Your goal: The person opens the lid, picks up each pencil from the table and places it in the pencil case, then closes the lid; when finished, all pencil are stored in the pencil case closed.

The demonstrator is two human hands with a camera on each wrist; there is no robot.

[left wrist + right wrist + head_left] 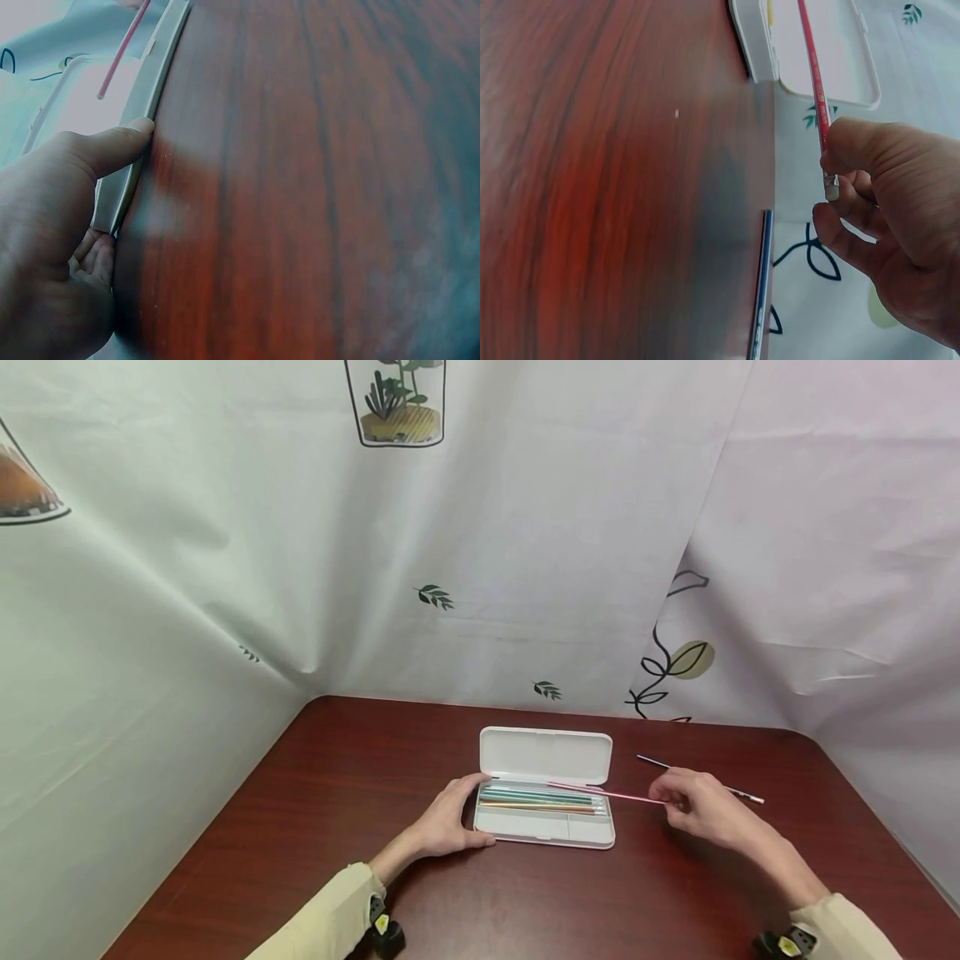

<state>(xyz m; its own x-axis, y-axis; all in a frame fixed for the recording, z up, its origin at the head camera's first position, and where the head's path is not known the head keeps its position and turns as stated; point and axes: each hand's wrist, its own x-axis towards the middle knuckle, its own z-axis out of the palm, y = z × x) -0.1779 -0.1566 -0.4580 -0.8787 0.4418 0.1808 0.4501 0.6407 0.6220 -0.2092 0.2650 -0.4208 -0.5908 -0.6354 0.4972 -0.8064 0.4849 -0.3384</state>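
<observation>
A white pencil case (pixel 525 828) lies open on the table, its lid (pixel 546 754) tipped back, with several pencils (pixel 536 797) in green, blue and orange tones inside. My left hand (pixel 448 823) grips its left end, thumb on the front edge and fingers at the back corner. Between thumb and fingers, my right hand (pixel 705 807) pinches a red pencil (pixel 815 75) close to its pale eraser (pixel 832 193). That pencil's far end reaches left over the case, above the pencils in it. Behind the right hand a dark blue pencil (pixel 762 281) lies on the table.
The dark red wooden table (pixel 375 752) ends at a white printed cloth (pixel 540 568) that hangs behind it and along both sides. A tiny pale speck (pixel 677 114) shows on the tabletop in the right wrist view.
</observation>
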